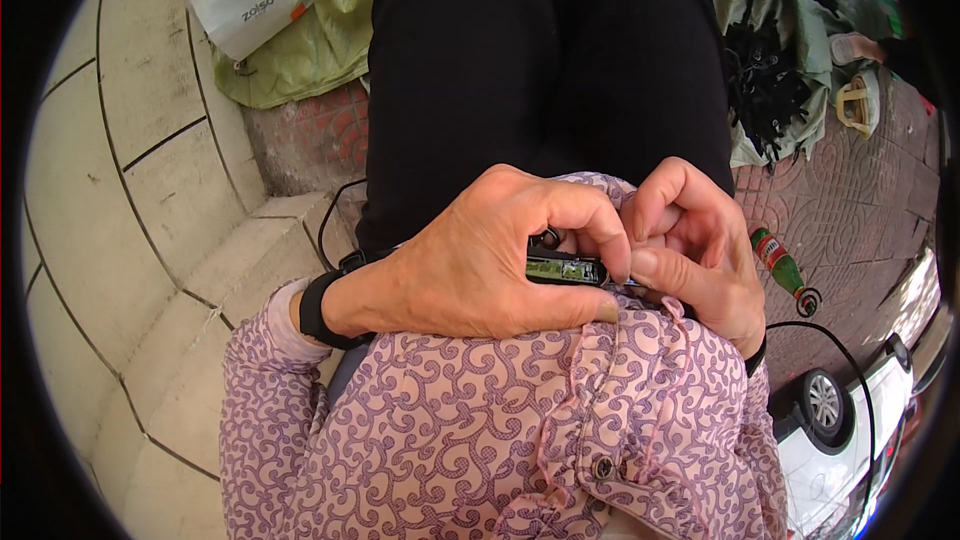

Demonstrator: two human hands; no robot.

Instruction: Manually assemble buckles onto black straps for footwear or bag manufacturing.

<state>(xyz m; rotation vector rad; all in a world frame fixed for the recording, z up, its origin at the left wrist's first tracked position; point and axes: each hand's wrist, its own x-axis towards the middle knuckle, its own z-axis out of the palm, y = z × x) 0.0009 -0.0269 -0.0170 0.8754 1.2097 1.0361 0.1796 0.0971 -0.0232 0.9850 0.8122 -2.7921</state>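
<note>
Over my lap, my left hand (490,255) curls around a small black-edged object with a green face (562,270), its thumb and fingers bent about it. Close against the left fingertips, my right hand (700,255) has its thumb and fingers pinched together at the object's right end. A thin bright bit shows there, but the fingers hide what the right hand grips. Beneath both hands lies the pink and purple patterned jacket (480,410) that I wear, above my black trousers (540,60).
Beyond my left leg, a white bag (255,0) sits on a green sack (345,30). To the right are a heap of black strips (765,85), another person's shoe (857,105), a green bottle (783,265) and a white car (830,450). Pale stone slabs (150,190) border my left.
</note>
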